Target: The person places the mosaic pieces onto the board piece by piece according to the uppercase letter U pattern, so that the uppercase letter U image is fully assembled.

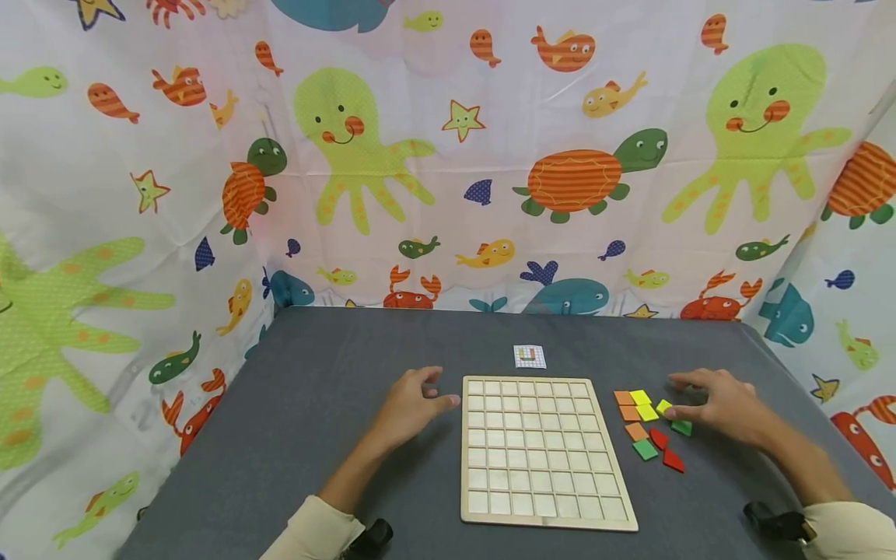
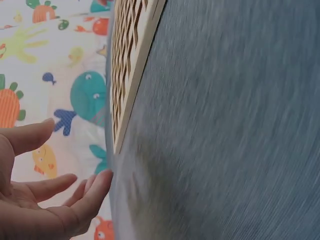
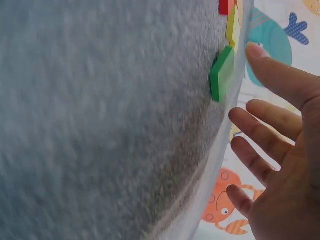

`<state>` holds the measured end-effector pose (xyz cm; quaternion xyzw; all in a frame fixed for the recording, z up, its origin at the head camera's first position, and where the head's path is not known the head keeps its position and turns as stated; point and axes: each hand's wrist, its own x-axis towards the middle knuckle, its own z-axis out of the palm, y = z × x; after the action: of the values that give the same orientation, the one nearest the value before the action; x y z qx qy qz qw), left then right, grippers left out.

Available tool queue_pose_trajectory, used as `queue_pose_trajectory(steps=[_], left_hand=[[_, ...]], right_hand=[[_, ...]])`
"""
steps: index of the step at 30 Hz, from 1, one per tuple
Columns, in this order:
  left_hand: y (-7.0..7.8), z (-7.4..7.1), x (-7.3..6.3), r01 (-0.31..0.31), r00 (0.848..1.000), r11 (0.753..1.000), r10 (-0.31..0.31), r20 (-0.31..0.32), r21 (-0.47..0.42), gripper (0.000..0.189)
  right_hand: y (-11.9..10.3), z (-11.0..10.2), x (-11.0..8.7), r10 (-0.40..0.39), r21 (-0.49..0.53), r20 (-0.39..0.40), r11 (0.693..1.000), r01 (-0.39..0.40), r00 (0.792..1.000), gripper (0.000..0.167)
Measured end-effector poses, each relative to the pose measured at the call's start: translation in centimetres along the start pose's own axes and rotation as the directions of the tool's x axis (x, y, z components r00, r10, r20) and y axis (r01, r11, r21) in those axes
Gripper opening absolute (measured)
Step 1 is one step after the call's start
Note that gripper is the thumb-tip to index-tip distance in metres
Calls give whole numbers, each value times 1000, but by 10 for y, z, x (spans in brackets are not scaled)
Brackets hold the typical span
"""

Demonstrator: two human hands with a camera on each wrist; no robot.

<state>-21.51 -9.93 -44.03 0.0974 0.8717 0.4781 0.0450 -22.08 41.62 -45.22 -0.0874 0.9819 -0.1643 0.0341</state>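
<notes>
At the far left I saw a sea-animal curtain (image 1: 70, 179) hanging past the left edge of the grey table (image 1: 322, 365) and running along its far edge. A beige sleeve (image 1: 315, 529) with a dark wrist device (image 1: 374, 537) reached in from the near side. The left hand (image 1: 411, 400) hung just beside the board's left edge, apart from it, its fingers loosely bent, a wide gap to the thumb and nothing held. The wooden board (image 1: 504, 519), ridged into small squares, lay right of the table's middle. Beyond its far edge, I made out a white card (image 1: 530, 357) bearing a U-shaped mark.

Off the board's right edge lay flat pieces: three orange pieces (image 1: 631, 413) nearest it, then green pieces (image 1: 645, 449), yellow pieces (image 1: 647, 413) and red pieces (image 1: 674, 460), the reds lying toward the near side. The right hand (image 1: 724, 404) was over the right of this group, thumb close to a yellow and a green one; whether it touched either, I couldn't tell. My right wrist view showed its fingers spread wide, holding nothing, the table's right edge beyond.
</notes>
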Motion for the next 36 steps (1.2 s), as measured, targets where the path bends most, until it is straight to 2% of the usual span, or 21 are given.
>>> queue_pose_trajectory(steps=[4,8,14,18,29,36], left_hand=[[1,8,-9,15,999,999,-14,49,-30,66],[-2,15,-15,47,994,992,-34,106,-117,68],[-6,23,-19,119,980,956,-70,188,-266,70],[-6,26,-21,163,974,932,-99,204,-324,69],[-7,31,-19,167,972,926,-96,216,-337,67],[-7,31,-20,153,974,925,-82,211,-347,67]], right_hand=[[-5,3,-2,-20,1,2,1000,20,1000,67],[-6,7,-3,-33,7,8,999,33,999,57],[-6,11,-5,-27,17,13,999,27,1000,45],[-7,11,-6,-23,22,23,1000,22,999,40],[-11,10,-6,-52,5,-13,999,52,999,34],[-28,8,-4,-57,27,-52,998,58,997,32]])
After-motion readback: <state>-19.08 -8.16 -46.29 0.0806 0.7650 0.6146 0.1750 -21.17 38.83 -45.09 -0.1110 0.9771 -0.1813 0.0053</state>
